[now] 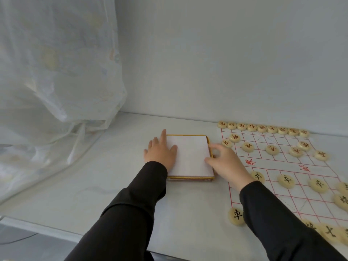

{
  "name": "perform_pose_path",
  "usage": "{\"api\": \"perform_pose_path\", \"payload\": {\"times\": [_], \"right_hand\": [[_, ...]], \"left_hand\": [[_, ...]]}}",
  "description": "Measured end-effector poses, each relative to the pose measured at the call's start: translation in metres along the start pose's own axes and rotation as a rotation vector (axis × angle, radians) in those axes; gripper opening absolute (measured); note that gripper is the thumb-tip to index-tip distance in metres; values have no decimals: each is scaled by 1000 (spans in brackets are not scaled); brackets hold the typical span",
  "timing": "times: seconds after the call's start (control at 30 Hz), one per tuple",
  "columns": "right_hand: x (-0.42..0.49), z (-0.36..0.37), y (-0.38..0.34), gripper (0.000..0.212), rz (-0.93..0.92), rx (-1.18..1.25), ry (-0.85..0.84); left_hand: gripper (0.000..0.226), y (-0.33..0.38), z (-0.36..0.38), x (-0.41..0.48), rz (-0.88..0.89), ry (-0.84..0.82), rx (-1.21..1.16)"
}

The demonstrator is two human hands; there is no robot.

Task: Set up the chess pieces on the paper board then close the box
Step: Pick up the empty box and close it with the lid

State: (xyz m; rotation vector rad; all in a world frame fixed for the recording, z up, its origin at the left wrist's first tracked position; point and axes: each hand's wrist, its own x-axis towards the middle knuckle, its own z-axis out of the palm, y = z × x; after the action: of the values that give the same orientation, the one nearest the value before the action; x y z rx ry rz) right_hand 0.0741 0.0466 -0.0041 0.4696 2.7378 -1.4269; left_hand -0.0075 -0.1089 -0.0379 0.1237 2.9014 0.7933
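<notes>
We see the box, closed, with a white top and yellow edging, lying flat on the white table. Our left hand rests open and flat on the box's left edge, fingers spread. Our right hand is at the box's right edge, thumb on the lid and fingers curled loosely at the side; we cannot tell whether it grips. Just right of the box lies the paper board with its red grid. Red-marked chess pieces line the board's far edge; black-marked pieces stand on the rows nearer than the box. A sheer curtain hangs well left of the box.
</notes>
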Motion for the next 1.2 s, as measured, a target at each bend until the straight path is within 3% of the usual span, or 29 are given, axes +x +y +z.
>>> {"api": "perform_pose_path", "payload": {"times": [0.1, 0.17, 0.23, 0.3, 0.4, 0.53, 0.6, 0.67, 0.73, 0.77, 0.97, 1.07, 1.2], "right_hand": [[7, -2, 0, 56, 237, 636, 25], [6, -5, -7, 34, 304, 845, 10], [0, -9, -15, 12, 255, 783, -18], [-4, -14, -22, 17, 83, 635, 67], [-8, -19, -29, 27, -246, 470, 233], [-5, -12, -18, 49, -466, 74, 202], [-1, -4, -4, 59, -471, -376, 71], [1, 1, 5, 64, -460, -751, -86], [-3, 3, 4, 64, -403, -781, -184], [-6, 2, 1, 63, -383, -717, -188], [-7, 1, -4, 45, -152, -452, 72], [-6, 6, -4, 42, -98, -360, 37], [-5, 12, -5, 58, -136, -220, -21]], "left_hand": [[60, 9, -5, -2, -24, 33, -288], [57, 16, -9, -5, -22, 80, -446], [57, 20, -11, -8, 25, 117, -589], [51, 24, -19, -7, 83, 162, -744], [24, 27, -39, -5, 56, 168, -1124], [66, 11, -56, -5, -213, -172, -1378], [69, 1, -59, -6, -310, -213, -1249], [57, -1, -61, -8, -304, -148, -739], [46, -3, -57, -9, -183, -93, -197], [46, -2, -54, -10, -140, -108, -84], [46, 1, -47, -8, -132, -169, 70], [37, 2, -45, -6, -150, -162, 110], [43, 2, -43, -5, -227, -202, -3]]}}
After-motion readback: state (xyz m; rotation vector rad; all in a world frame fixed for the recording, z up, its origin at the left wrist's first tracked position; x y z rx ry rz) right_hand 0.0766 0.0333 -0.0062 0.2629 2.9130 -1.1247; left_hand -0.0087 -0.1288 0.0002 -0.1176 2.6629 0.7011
